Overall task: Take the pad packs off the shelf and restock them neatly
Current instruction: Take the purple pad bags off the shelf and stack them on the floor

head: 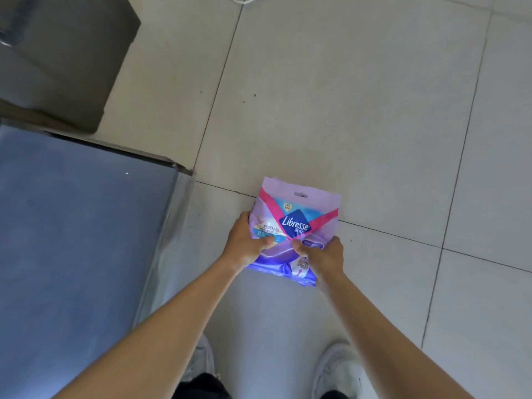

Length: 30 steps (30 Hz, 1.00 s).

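Tiled floor [359, 110] below | pad pack [296, 223] long axis pointing away from me | my left hand [247, 243] and right hand [322, 254] both clamped on its near half | shelf [80, 240] left of pack

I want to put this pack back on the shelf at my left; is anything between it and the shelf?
Nothing visible blocks it. Both the left hand and right hand grip the pad pack above the tiled floor, and the gap toward the grey shelf surface shows only bare floor.
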Available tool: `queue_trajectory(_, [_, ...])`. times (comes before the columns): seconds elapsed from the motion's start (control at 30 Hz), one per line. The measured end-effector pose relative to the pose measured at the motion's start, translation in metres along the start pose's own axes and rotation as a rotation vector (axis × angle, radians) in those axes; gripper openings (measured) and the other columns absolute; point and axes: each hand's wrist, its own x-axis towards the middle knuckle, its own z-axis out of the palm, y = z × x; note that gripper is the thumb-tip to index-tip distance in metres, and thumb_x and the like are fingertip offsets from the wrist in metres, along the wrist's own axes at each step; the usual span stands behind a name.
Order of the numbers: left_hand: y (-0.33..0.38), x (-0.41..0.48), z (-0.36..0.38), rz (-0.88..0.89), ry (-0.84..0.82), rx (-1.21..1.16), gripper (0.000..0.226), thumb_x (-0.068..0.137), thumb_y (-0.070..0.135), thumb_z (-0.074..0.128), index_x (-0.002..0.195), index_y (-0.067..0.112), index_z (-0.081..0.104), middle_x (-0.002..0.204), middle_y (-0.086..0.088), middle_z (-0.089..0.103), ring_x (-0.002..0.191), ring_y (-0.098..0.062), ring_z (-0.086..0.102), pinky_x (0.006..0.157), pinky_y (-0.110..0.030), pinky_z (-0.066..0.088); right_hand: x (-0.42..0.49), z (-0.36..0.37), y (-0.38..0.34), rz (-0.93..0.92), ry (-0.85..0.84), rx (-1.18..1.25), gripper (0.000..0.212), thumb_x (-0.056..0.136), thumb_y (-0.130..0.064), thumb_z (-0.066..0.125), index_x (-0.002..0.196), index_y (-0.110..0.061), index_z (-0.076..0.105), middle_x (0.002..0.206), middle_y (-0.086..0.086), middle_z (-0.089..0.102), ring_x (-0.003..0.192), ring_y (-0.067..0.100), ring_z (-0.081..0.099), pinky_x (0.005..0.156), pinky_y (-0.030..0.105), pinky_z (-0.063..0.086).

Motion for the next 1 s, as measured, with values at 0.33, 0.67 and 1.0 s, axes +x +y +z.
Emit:
queue_trajectory(0.33, [0.064,-0.07,-0.004,0.089,0.279,0.37,0.051,0.074,0.014,0.077,0.115,0.013,0.047,0.115,-0.006,0.049,0.105,-0.019,0.053,0.073,-0.027,0.045,-0.093,-0.043,-0.073,-0.201,0.035,-0.536,0.054,0.082,-0.012,0.065,0.128,0.002,0.039,0.129,0.019,0.049,0.119,0.035,0.05,0.092,0.036,0.042])
queue_trajectory(0.67, [0.236,-0.272,-0.093,0.156,0.409,0.172,0.023,0.083,0.01,0.06,0.105,0.015,0.062,0.099,0.004,0.063,0.095,-0.016,0.061,0.078,-0.018,0.046,-0.307,-0.107,-0.262,-0.855,-0.303,-1.226,0.041,0.09,-0.019,0.049,0.13,-0.009,0.047,0.132,0.007,0.048,0.125,0.025,0.045,0.094,0.032,0.041])
queue_trajectory(1.0, [0.286,-0.503,-0.216,0.186,0.707,0.031,0.017,0.088,0.018,0.055,0.102,0.015,0.065,0.101,-0.005,0.069,0.094,-0.026,0.065,0.084,-0.038,0.053,-0.547,-0.079,-0.365,-1.244,-0.475,-1.332,0.034,0.09,-0.016,0.049,0.122,-0.005,0.053,0.129,0.013,0.056,0.121,0.029,0.053,0.095,0.033,0.046])
